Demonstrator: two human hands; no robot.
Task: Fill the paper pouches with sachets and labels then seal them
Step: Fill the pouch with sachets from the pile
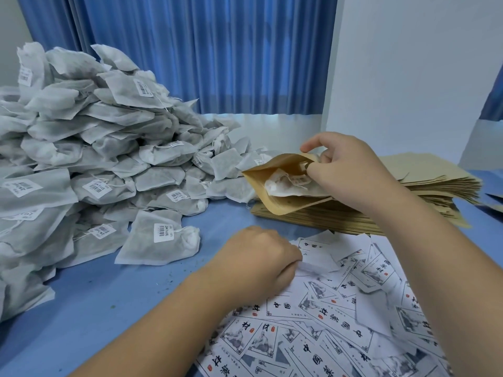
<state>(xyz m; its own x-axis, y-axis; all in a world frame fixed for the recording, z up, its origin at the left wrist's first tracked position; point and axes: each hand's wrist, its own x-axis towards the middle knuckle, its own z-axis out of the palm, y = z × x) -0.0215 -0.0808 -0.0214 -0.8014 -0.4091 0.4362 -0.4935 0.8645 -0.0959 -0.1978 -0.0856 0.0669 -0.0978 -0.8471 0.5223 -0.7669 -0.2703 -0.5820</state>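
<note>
Starting at nine o'clock, there's a huge heap of grey-white sachets with little barcode tags, piled on the blue bench and spilling toward the middle. Behind it hangs a blue curtain.

Around six o'clock the person's left hand is knuckles-up at the edge of a messy spread of printed labels. Its fingers are curled together and look to be pinching the edge of one white label, though the hand mostly hides the fingertips.

A bit past centre, toward two o'clock, the right hand grips a brown paper pouch at its mouth. Thumb and fingers are clamped on the rim and the index finger is lifted clear. The pouch mouth gapes toward the heap, and one sachet sits inside it with its tag showing. The pouch hangs just over the near-left end of a flat stack of pouches at three o'clock. The labels fan out from the foot of that stack down to five o'clock, overlapping every which way. A white wall fills the far right.
</note>
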